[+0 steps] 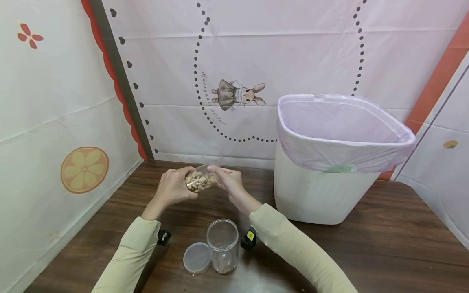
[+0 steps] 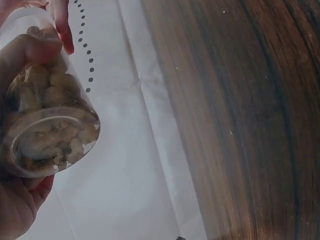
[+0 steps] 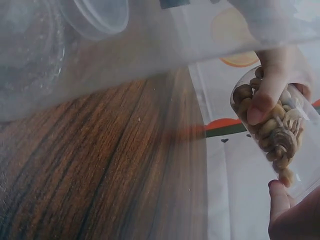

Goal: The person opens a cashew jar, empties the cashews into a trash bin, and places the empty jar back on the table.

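Hands up in the air, both holding one jar of nuts.

Your left hand [image 1: 175,188] wraps its fingers round the jar of nuts [image 1: 199,180], which lies tipped on its side above the table [image 1: 384,244]. Your right hand [image 1: 229,182] pinches the jar's top end, where the cap would be; you cannot see if it is off yet. An empty jar [image 1: 222,245] stands below, near your arms, with its lid [image 1: 198,257] lying just beside it. It looks like you are opening the full jar. Next, twist gently and keep it steady so no nuts spill. A white bin [image 1: 322,162] stands to the right.
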`<state>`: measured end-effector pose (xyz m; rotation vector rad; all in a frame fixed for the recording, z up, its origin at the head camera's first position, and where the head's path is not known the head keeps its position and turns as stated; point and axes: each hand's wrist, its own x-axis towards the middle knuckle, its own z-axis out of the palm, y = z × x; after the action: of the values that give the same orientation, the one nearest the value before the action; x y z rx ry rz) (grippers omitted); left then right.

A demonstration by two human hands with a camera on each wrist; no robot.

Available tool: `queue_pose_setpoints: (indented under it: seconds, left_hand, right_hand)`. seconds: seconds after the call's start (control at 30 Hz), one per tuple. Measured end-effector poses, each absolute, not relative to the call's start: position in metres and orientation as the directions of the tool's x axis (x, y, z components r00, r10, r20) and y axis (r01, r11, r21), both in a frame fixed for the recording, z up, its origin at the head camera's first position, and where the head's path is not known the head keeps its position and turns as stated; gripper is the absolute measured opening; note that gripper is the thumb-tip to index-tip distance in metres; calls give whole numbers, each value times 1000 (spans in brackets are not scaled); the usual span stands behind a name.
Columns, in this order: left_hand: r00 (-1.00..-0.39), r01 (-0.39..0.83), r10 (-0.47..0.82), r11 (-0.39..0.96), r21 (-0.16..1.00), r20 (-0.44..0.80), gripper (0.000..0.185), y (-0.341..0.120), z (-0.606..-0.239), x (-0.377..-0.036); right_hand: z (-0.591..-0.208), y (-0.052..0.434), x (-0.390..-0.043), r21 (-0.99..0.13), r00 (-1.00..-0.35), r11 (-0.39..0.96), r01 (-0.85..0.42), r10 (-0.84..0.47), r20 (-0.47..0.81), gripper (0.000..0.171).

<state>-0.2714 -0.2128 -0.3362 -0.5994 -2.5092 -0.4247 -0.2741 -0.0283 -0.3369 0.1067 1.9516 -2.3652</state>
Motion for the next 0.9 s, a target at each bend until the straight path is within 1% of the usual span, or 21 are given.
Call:
queue_pose_setpoints:
  seconds: [0.07,0.13,0.2,0.3,0.33,0.37,0.47,0.57,0.7,0.8,0.9]
  left_hand:
    - [-773,496,333,848,187,540,63,-213,-337,-273]
    - [-798,490,329,842,225,506,64,-213,-337,-274]
    - [-827,480,326,833,275,457,65,-213,-338,-273]
    - [-858,455,310,829,325,410,67,-213,-337,-273]
    - [-861,453,309,827,332,405,68,-214,-337,-273]
    - [-860,454,310,828,329,405,68,-214,-335,-273]
    - [-855,461,319,828,320,408,70,-213,-332,-274]
    - [-854,470,334,823,318,398,71,-211,-333,-274]
    - [-831,486,339,828,279,442,69,-210,-336,-272]
    - [-781,497,341,847,191,523,68,-210,-336,-271]
    - [-721,497,357,864,84,594,70,-210,-335,-270]
  right_hand:
    - [-338,-28,-274,-978,-996,-190,90,-7,-90,47]
    - [-338,-28,-274,-985,-998,-162,59,18,-62,48]
    - [-339,-28,-274,-993,-999,-113,16,42,-21,53]
    - [-338,-27,-274,-997,-998,-54,-47,41,45,66]
    - [-338,-26,-274,-997,-998,-51,-62,33,60,70]
    - [-338,-25,-274,-996,-998,-62,-67,16,66,70]
    - [-338,-22,-275,-993,-997,-96,-70,-18,72,66]
    - [-339,-19,-276,-995,-998,-92,-48,-39,52,63]
    - [-338,-17,-277,-995,-995,-104,-10,-100,21,68]
    - [-334,-18,-276,-984,-991,-176,36,-136,-12,71]
    - [-330,-20,-275,-971,-989,-224,78,-138,-48,67]
